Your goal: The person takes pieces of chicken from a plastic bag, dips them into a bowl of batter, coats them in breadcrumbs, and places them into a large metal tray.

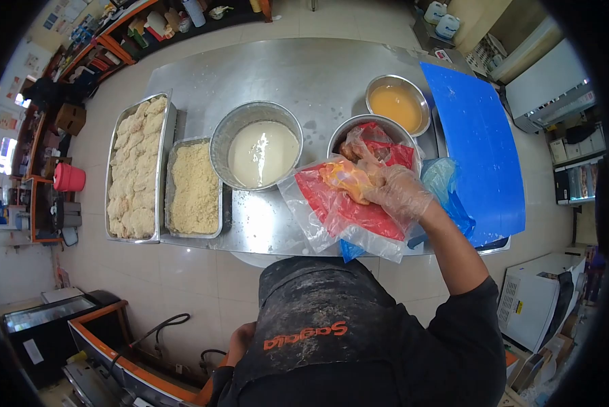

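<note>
My right hand [398,190], in a clear plastic glove, grips a yellowish piece of raw chicken [345,178]. It is over a red and clear plastic bag [379,218] that lies partly across a steel bowl [334,133]. More dark, reddish meat [356,148] shows inside that bowl, partly covered by the bag. Just left of it stands a round steel pot of whitish liquid batter [262,152]. Of my left arm only a bent part shows beside the apron; the left hand itself is hidden.
Left on the steel table [264,64] are a tray of pale crumbly flour [194,193] and a deep pan of coated pieces [138,169]. A bowl of orange liquid [396,105] stands behind the meat bowl. A blue board [481,149] covers the right end, with blue plastic bags [442,183] beside it.
</note>
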The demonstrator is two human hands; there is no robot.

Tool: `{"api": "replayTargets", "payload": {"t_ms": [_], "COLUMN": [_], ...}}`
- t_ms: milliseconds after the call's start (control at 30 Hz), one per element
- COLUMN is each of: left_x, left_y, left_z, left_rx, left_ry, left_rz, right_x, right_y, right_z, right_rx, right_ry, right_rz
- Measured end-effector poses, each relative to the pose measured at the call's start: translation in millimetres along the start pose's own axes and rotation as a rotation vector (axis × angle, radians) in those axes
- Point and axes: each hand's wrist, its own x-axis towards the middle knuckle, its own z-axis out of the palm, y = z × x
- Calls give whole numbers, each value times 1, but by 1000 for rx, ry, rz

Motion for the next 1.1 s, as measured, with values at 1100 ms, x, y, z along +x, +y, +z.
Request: {"api": "replayTargets", "payload": {"t_ms": [1100], "left_x": [48], "left_y": [-66], "left_z": [33], "left_rx": [-327], "left_ry": [-85], "left_rz": [-462], "right_x": [114], "right_y": [-13], "right_z": [-38], "right_rx": [-582], "right_ry": [-531], "right_rz": [-476]}}
